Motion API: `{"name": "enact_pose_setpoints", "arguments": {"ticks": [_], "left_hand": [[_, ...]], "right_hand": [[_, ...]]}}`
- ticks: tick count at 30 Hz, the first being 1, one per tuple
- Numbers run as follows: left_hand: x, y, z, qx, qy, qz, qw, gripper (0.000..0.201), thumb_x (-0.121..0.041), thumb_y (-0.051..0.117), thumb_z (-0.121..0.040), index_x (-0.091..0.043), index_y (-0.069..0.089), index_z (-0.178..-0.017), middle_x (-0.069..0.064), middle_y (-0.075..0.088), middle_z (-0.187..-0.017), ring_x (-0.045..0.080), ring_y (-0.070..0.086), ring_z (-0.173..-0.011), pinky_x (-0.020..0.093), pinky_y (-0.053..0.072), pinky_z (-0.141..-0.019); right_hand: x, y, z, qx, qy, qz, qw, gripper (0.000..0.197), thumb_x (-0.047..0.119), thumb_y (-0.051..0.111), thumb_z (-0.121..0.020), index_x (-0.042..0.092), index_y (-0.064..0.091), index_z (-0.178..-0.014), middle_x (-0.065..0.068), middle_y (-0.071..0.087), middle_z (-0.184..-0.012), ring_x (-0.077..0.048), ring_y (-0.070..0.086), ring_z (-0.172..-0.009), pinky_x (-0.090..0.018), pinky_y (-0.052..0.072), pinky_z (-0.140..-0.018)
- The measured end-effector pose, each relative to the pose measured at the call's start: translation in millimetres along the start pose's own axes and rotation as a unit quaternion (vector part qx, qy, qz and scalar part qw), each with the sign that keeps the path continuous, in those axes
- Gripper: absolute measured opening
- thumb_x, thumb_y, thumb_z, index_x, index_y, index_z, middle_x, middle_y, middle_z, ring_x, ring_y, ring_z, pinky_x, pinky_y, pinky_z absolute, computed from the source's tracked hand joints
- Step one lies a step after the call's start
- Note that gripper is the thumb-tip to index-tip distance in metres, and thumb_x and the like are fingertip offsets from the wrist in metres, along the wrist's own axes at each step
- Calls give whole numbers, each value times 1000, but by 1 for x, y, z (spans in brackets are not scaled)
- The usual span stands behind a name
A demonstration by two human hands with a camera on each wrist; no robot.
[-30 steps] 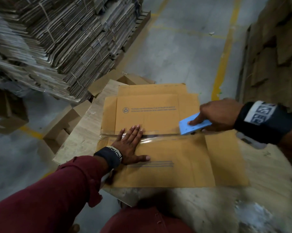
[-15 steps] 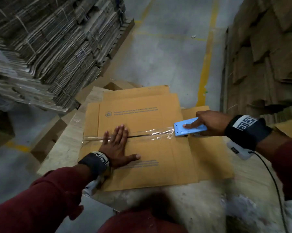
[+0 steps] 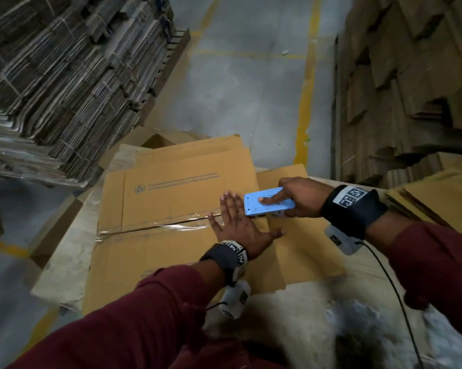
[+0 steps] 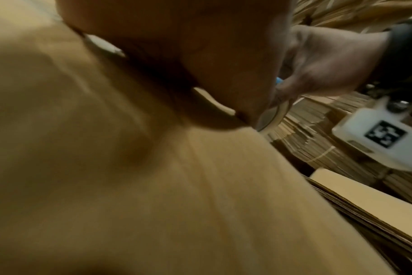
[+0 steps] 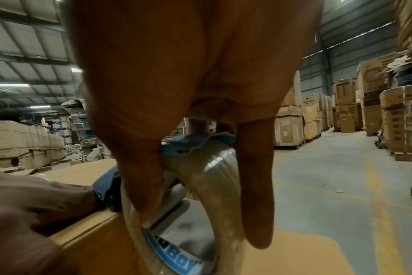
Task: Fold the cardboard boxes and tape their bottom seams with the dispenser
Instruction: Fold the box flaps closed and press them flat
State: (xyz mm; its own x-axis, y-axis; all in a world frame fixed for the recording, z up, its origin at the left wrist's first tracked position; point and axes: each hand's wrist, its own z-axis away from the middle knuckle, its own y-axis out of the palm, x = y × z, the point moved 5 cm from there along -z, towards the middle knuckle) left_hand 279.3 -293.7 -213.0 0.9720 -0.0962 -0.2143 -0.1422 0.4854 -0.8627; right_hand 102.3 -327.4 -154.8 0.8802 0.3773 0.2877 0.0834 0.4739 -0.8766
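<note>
Maroon sleeves (image 3: pixel 134 310) nearest, both wrists banded. Left hand (image 3: pixel 240 227) lies flat on the cardboard box (image 3: pixel 176 198), fingers straight and spread, grip apart, pressing the right end of the clear tape (image 3: pixel 155 226) along the middle seam. The box lies flattened on the table (image 3: pixel 304 310). Right hand (image 3: pixel 296 198) just beyond, touching the left fingertips' side; its grip is clamped on the blue dispenser (image 3: pixel 267 202), forefinger laid on top, tape roll (image 5: pixel 214 178) hanging below. Farther off: stacked flat cartons (image 3: pixel 64 75) left, grey floor (image 3: pixel 246 89) with yellow lines.
</note>
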Motion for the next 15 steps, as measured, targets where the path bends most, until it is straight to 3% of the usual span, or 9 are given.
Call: {"name": "enact_pose_setpoints", "arguments": {"ticks": [2, 5, 7, 11, 15], "left_hand": [[2, 1, -5, -11, -3, -7, 1000, 138, -97, 38, -71, -12, -29, -158, 5, -38, -165, 22, -38, -150, 65, -16, -119], [4, 6, -8, -20, 7, -14, 1000, 131, -94, 25, -71, -13, -30, -157, 4, -39, -164, 20, -38, -150, 63, -15, -120], [4, 9, -8, -14, 16, -10, 1000, 128, -92, 18, -68, -15, -30, -158, 2, -39, -164, 19, -36, -151, 61, -14, -122], [4, 11, -10, -10, 8, 3, 1000, 126, -89, 29, -73, -16, -28, -159, 4, -34, -166, 21, -30, -154, 55, -11, -125], [1, 9, -9, -10, 12, -8, 1000, 125, -87, 29, -74, -15, -26, -159, 6, -31, -168, 23, -26, -156, 55, -9, -126]], "right_hand": [[-1, -2, 1, 5, -5, 5, 1000, 55, 52, 64, -95, 59, 42, -144, -2, 44, -101, -21, 48, -85, -34, 39, -71], [-10, -7, 4, 16, -10, 50, 999, 53, 59, 59, -94, 67, 37, -141, 0, 48, -106, -24, 56, -95, -42, 52, -75], [-17, -11, 9, 16, -7, 75, 997, 52, 65, 55, -93, 73, 31, -139, 4, 48, -108, -23, 57, -99, -42, 53, -73], [-28, -16, 22, 15, -4, 95, 995, 50, 70, 50, -93, 73, 30, -139, 11, 40, -102, -19, 58, -104, -34, 45, -67], [-35, -21, 36, 1, -2, 100, 995, 51, 70, 49, -93, 73, 29, -140, 9, 47, -108, -19, 57, -103, -37, 52, -72]]}}
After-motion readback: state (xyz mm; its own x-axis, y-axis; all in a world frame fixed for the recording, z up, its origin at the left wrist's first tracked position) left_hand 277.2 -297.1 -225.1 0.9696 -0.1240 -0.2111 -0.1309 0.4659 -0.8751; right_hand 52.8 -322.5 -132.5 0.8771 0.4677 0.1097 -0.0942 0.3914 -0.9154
